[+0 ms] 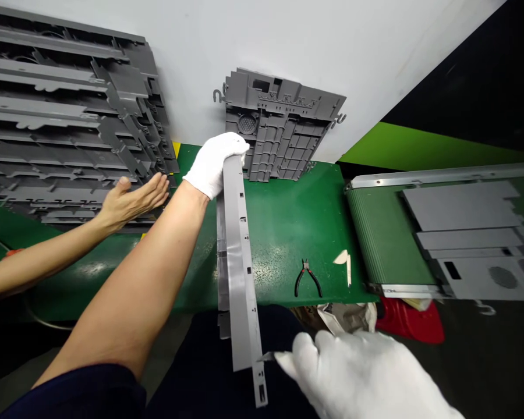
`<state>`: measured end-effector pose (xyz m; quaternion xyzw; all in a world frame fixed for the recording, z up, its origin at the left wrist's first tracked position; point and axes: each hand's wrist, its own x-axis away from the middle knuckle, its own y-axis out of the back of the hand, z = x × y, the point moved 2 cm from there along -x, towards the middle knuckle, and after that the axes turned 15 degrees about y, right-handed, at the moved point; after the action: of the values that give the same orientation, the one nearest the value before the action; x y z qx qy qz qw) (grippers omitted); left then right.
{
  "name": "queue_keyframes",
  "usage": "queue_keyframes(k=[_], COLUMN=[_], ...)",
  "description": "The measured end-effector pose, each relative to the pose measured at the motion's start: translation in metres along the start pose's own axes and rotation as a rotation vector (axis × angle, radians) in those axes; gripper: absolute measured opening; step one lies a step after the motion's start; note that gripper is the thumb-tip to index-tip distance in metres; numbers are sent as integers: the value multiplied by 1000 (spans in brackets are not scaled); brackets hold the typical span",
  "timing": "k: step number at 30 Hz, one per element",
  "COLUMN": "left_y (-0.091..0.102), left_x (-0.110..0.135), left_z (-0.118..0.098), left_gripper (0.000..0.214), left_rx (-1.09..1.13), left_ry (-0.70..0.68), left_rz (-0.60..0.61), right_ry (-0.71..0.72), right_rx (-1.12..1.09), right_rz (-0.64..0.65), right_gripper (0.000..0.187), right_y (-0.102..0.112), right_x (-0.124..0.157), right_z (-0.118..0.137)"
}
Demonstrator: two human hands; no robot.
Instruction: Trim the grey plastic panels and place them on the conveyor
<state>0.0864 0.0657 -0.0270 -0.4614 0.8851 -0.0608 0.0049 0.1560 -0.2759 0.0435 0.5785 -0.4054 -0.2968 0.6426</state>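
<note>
My left hand (216,160), in a white glove, grips the top end of a long grey plastic strip (238,256). The strip stands tilted, running from the green table (288,233) down toward my lap. At the bottom of the view my right hand (353,372), also gloved, pinches a small metal blade (268,356). The blade's tip touches the strip's right edge near its lower end.
A co-worker's bare hand (133,198) lies open against a stack of grey moulded panels (70,116) at the left. Another grey panel (282,128) leans on the wall. Pliers (308,279) and white scraps (344,259) lie on the table. A conveyor (388,238) at the right carries grey panels (463,233).
</note>
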Motion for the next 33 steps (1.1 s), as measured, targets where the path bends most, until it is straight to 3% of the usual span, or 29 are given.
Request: queue_keyframes(k=[5,7,15,23,33], left_y=[6,7,5,6,4], left_x=[-4,-5,-4,-4,-1], left_z=[5,6,3,3,1], left_gripper=[18,17,20,18,14], left_rx=[6,36,-43,-44,-21], left_ry=[-28,-35,-20,13,14], left_rz=[36,53,20,-2,-5], right_ry=[-88,-128,-155,-145,-149], right_rx=[-35,-55,34,-92,-91], right_rz=[-224,-248,-47,16,-6], right_gripper=[45,47,36,25,33], right_y=[2,1,2,11,8], right_x=[-7,-11,-15,-14,-9], right_z=[-7,-8,-2,0,2])
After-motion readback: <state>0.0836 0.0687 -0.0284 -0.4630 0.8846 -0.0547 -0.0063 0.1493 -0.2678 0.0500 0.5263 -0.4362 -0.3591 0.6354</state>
